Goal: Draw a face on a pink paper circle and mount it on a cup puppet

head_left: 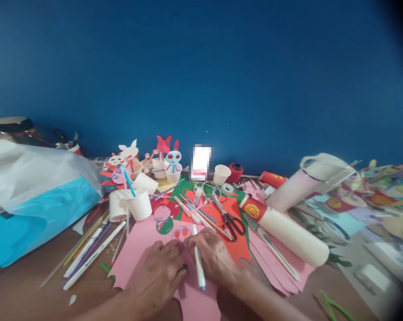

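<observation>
Pink paper (134, 254) lies in front of me, with a drawn face (181, 232) showing eyes and lashes just beyond my fingers. My left hand (163, 272) rests on the paper with its fingers bent; something small and dark shows by its fingertips, too small to name. My right hand (211, 254) is closed around a white marker (199, 263), whose blue end points toward me. The fingertips of both hands meet near the drawn face. A green and red paper cutout (164, 225) lies at the upper left of the pink paper.
Black-handled scissors (233, 225) lie on red paper beyond my right hand. Stacked paper cups (288, 236) and a white jug (298, 183) are on the right. Cups (140, 206) with paper figures, pens and a plastic bag (44, 200) are on the left.
</observation>
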A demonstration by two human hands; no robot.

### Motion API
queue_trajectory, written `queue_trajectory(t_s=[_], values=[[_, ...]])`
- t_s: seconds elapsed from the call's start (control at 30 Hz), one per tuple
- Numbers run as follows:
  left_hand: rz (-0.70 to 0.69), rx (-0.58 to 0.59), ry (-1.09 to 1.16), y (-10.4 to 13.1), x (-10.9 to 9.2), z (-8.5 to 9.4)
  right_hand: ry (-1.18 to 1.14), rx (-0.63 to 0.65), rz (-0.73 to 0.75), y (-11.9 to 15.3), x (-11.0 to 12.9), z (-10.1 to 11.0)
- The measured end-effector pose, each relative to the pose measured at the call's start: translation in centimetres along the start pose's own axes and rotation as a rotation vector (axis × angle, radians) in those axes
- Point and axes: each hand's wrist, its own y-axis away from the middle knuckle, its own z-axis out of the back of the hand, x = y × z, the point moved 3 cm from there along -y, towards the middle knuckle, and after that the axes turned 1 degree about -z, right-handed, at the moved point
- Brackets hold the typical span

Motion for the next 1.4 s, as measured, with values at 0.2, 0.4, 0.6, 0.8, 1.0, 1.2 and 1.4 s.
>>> queue_trajectory(t_s=[0.2,0.4,0.6,0.8,1.0,1.2,1.4], values=[[-0.103,-0.034,0.113,1.0,0.2,0.4,0.194,0.027,0.070,0.9,-1.1,-1.1],[-0.084,-0.144,0.260,1.2,-0.1,2.8,0.175,-0.009,0.114,0.8,-1.1,-0.8],[-0.042,-0.120,0.120,0.9,0.4,1.8,0.183,0.004,0.092,0.8,-1.1,-0.8],[-0.061,-0.133,0.062,0.9,0.5,0.9,0.115,-0.044,0.229,0.8,-1.0,-0.3],[-0.064,-0.208,0.052,1.1,0.3,0.6,-0.219,-0.195,-0.109,0.8,-0.6,2.4],[-0.050,-0.221,0.065,1.4,0.6,-0.3,-0.337,-0.164,-0.352,-0.1,0.2,2.0],[-0.070,-0.291,0.007,1.7,1.0,-1.1,-0.340,-0.036,-0.147,-0.8,1.5,0.8]])
